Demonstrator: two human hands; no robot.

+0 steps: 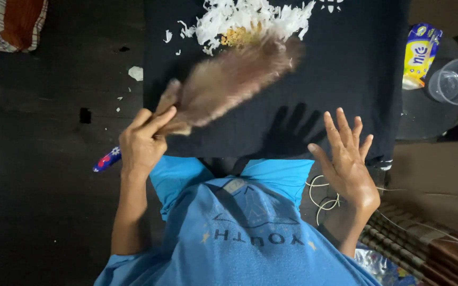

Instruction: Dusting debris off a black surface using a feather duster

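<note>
Nearest the camera is my blue shirt [239,238], filling the bottom of the view. Above it, my left hand [143,142] is closed around the handle of a soft brown broom [229,79], whose blurred bristles reach up and to the right across a black cloth [345,69] to the edge of a pile of white shreds [250,18] and yellowish crumbs. My right hand [348,161] holds nothing: its fingers are spread wide, palm hovering over the cloth's near edge. To the right sit a clear plastic cup [457,82] and a yellow packet [419,53].
</note>
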